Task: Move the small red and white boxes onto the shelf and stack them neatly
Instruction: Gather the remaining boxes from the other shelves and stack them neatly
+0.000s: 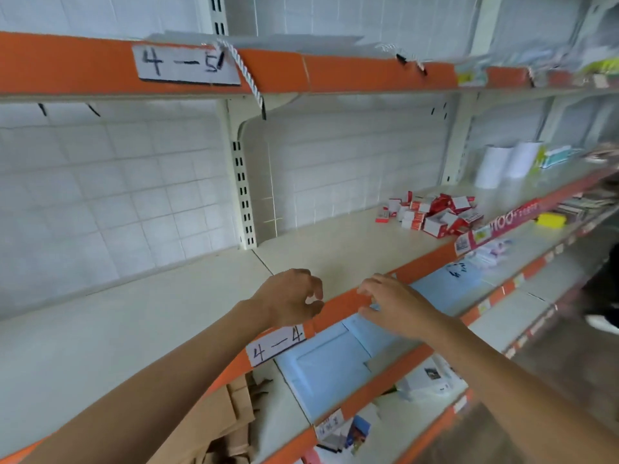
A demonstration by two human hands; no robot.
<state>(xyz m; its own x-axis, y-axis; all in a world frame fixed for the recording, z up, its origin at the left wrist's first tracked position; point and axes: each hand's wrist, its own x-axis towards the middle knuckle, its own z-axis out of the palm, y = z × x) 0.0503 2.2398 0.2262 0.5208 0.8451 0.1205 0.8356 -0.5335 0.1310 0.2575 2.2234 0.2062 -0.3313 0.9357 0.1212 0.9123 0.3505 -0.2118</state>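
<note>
Two bare forearms are reaching up from the bottom of the head view toward the orange front edge of the shelf [187, 316]; the left hand [291, 298] is hovering over the shelf's pale board just behind that edge, its fingers loosely curled with thumb and forefinger close together, and it is holding nothing that can be seen; the right hand [393, 306] is lying just beside it, fingers fairly straight and resting at or just over the orange strip, also holding nothing; a paper label reading 4-4 [276, 344] is hanging on the strip below the left wrist, and blue packets [330, 360] are lying on the lower shelf under both hands; the small red and white boxes [432, 212] are sitting in a loose, tumbled heap on the same shelf, well apart from both hands, farther along to the right and deeper toward the tiled back wall; the heap is spreading roughly along the shelf's length, with boxes tilted at mixed angles rather than stacked; the right hand is the nearer of the two, so it looks better placed to reach up and to the right for the heap, with the left following; white rolls [505, 164] are standing beyond the boxes; the picture is motion-blurred toward the right side, so print on the boxes cannot be read.
</note>
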